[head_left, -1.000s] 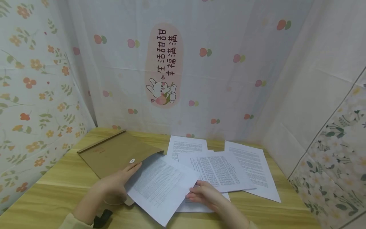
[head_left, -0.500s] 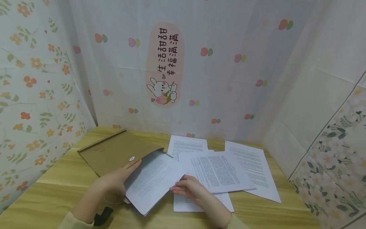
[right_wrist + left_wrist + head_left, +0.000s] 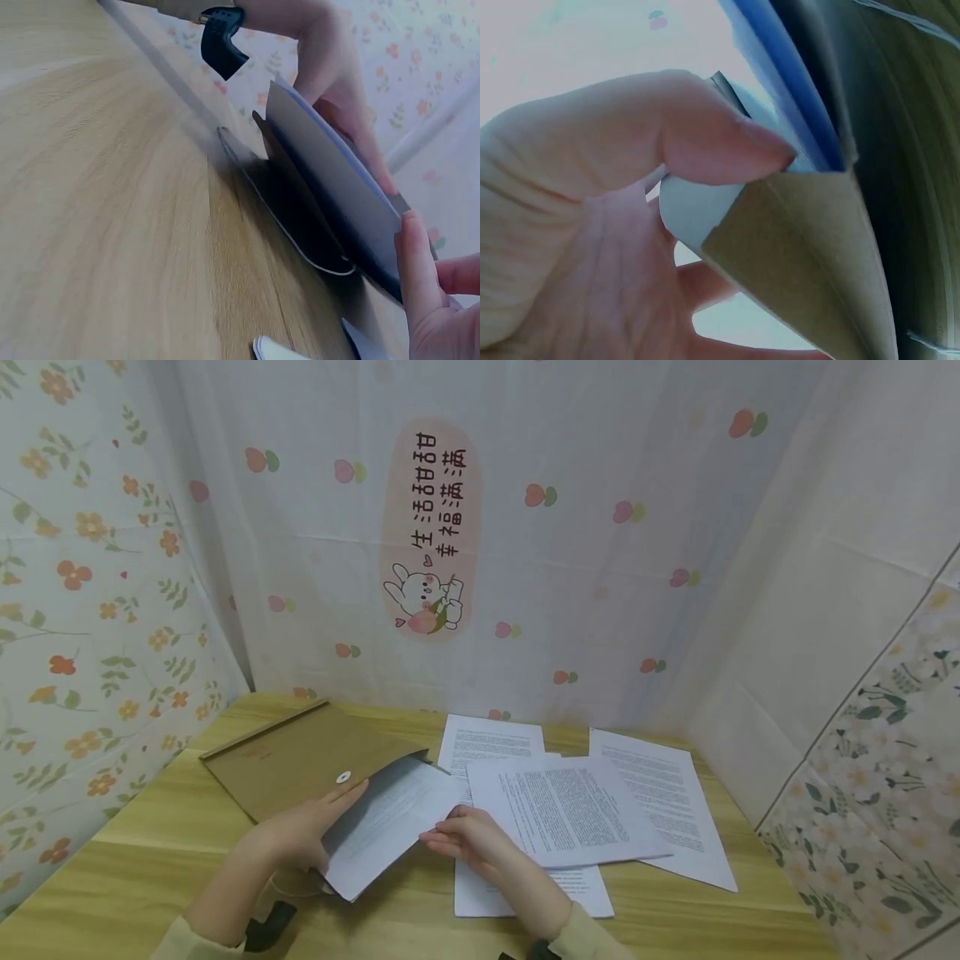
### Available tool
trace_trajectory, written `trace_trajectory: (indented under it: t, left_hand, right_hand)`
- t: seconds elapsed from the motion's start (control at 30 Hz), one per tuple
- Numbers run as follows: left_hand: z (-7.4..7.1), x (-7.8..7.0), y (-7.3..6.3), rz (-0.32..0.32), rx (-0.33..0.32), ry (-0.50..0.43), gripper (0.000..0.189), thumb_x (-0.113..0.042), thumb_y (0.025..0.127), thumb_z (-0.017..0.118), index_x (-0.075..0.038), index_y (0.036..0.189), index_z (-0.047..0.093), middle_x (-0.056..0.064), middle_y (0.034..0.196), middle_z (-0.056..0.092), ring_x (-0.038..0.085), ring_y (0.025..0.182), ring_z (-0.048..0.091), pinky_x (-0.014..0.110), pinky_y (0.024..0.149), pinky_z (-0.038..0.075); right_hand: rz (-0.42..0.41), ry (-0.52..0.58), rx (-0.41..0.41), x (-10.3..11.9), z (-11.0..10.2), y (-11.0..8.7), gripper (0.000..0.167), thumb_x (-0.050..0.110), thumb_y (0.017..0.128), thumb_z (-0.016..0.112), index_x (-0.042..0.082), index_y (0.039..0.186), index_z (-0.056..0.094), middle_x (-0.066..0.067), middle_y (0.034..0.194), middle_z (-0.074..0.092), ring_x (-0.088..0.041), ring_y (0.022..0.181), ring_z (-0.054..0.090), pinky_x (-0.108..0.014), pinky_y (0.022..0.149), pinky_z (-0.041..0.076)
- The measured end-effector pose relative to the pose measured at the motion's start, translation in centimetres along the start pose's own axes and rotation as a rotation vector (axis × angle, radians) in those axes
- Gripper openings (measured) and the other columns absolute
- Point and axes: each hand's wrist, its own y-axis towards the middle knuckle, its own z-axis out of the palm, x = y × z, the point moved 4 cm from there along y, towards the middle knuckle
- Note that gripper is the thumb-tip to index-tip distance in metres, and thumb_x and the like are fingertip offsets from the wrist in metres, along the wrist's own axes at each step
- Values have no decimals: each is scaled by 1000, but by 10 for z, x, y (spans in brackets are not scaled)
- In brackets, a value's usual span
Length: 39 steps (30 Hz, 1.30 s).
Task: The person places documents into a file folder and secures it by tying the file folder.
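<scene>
A brown kraft document envelope (image 3: 300, 756) with a white button lies at the left of the table, its mouth gaping toward the right. My left hand (image 3: 294, 837) grips its edge, fingers flat on top beside the button; the thumb (image 3: 727, 150) bends over the mouth in the left wrist view. Part of a stack of printed sheets (image 3: 386, 839) is inside the envelope, the far end hidden. With thumb and fingers my right hand (image 3: 472, 842) pinches the stack's outer right edge. In the right wrist view the sheets (image 3: 319, 146) stand tilted above the envelope's string (image 3: 300, 251).
More printed pages (image 3: 570, 810) lie overlapping at the middle right, with another sheet (image 3: 675, 797) beyond them. Patterned curtains (image 3: 585, 552) enclose the wooden table (image 3: 112, 893) at the back and sides. A black wrist strap (image 3: 270, 927) is by the left forearm.
The stack of sheets has slid left, deeper into the envelope, and less of it shows. My right hand has moved left with it. The left hand stays at the envelope's mouth.
</scene>
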Motion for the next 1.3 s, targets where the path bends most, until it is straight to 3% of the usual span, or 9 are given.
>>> trace_trajectory:
  t: [0.27,0.67,0.93,1.1,1.3]
  left_hand:
    - [-1,-1,1,14,-5,46,111,15,53,77,-4,150,26,21,152,25,45,124,41,38,70,46]
    - [-2,2,2,33,-15,67,111,13,51,77,-4,149,29,23,151,27,42,122,42,36,68,46]
    - [-1,2,2,50,-17,83,109,14,52,74,-3,149,29,22,151,28,40,122,44,41,78,46]
    - [-3,3,2,47,-22,63,113,10,49,79,-3,149,28,22,151,29,43,125,40,48,87,44]
    - [-3,3,1,26,-1,40,115,11,49,79,-5,150,28,22,152,27,46,127,38,45,81,46]
  right_hand:
    - [-24,-9,1,-3,19,16,5,-7,93,50,-8,95,47,-21,88,65,-26,86,69,-31,79,54]
    - [-30,-7,-67,-3,36,44,3,-9,93,49,-9,96,48,-23,84,67,-28,84,70,-30,76,55]
    - [-31,24,-115,-8,38,61,5,-9,92,50,-13,95,51,-22,80,67,-26,77,70,-31,75,55]
    - [-43,24,-137,-9,42,71,10,-9,92,50,-16,98,53,-22,82,68,-24,77,70,-31,76,55]
    - [-50,53,-177,-13,45,81,18,-12,89,50,-20,105,51,-27,86,67,-27,78,70,-32,75,55]
